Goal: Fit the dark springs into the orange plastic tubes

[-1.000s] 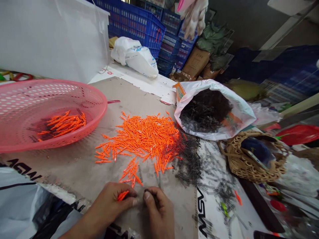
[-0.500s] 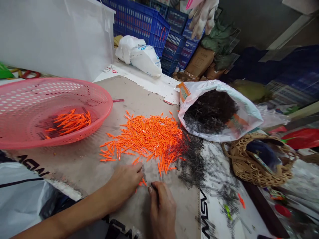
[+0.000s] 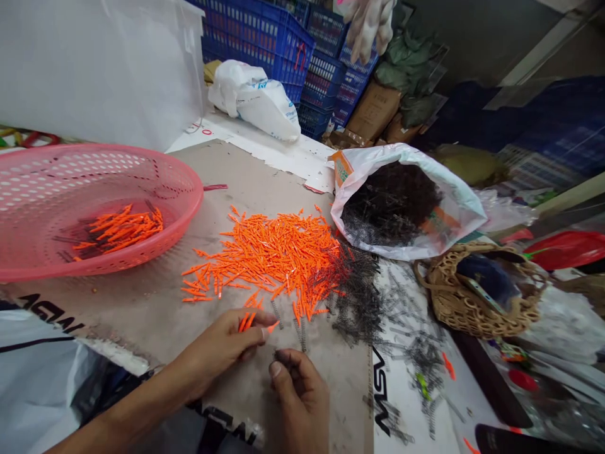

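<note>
**Left fingers (image 3: 253,335) closed on orange plastic pins (image 3: 246,321); right fingers (image 3: 278,369) pinching dark coil springs (image 3: 283,355).**
Both look light and stiff, the springs apt to tangle, so best pinched singly; the orange heap (image 3: 274,258) lies at 12 o'clock.

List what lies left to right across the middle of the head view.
Pink plastic basket → loose orange plastic pieces → dark wire coils → woven rattan bag → red plastic item
</note>
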Available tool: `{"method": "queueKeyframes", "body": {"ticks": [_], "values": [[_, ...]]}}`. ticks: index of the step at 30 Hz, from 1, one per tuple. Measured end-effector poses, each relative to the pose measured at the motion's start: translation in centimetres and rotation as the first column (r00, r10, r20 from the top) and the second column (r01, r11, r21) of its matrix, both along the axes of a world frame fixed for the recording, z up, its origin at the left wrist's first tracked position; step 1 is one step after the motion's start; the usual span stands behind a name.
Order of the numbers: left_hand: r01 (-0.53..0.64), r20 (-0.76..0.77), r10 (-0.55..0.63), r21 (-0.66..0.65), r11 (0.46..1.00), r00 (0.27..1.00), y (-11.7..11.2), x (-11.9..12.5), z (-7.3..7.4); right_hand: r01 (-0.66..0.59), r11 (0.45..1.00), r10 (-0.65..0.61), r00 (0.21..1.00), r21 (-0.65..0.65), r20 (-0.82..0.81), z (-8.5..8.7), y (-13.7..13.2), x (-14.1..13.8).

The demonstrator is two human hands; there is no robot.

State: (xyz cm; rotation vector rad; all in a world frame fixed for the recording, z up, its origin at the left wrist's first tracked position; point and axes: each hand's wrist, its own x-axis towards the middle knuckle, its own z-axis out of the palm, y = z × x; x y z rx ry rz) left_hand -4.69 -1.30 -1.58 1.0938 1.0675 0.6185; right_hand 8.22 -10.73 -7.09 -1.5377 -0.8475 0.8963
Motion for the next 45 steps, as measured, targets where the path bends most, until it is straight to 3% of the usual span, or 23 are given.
{"method": "queueKeyframes", "body": {"ticks": [3, 6, 11, 18, 33, 41, 45], "values": [[0.025, 0.213, 0.039, -0.289, 0.957, 0.976, -1.3, 0.0, -0.9, -0.052, 0.997, 0.054, 0.998, 0.056, -0.042, 0.3, 0.1, -0.2], [-0.002, 0.250, 0.093, -0.345, 0.939, 0.964, -2.0, -0.2, -1.2, -0.092, 0.992, 0.095, 0.995, 0.082, -0.040, 0.8, 0.2, -0.3], [-0.046, 0.194, 0.119, -0.341, 0.939, 0.974, -2.3, -0.6, -0.6, -0.076, 0.992, 0.064, 0.991, 0.099, 0.116, 2.0, 0.0, -0.6], [-0.068, 0.236, 0.156, -0.343, 0.937, 0.959, -2.9, -0.4, -0.1, -0.073, 0.984, 0.002, 0.920, 0.164, 0.393, 2.9, -0.4, -1.2], [-0.093, 0.211, 0.162, -0.301, 0.949, 0.964, -3.4, -0.3, -0.8, -0.100, 0.978, 0.001, 0.879, 0.183, 0.477, 2.6, -0.8, -1.3], [-0.156, 0.204, 0.228, -0.319, 0.935, 0.952, -3.9, 0.2, -1.1, -0.036, 0.967, -0.124, 0.797, 0.251, 0.591, 2.1, -1.0, -2.0], [-0.175, 0.197, 0.227, -0.250, 0.952, 0.954, -4.2, 0.3, -1.1, -0.025, 0.966, -0.141, 0.786, 0.259, 0.602, 1.9, -1.0, -2.3]]}}
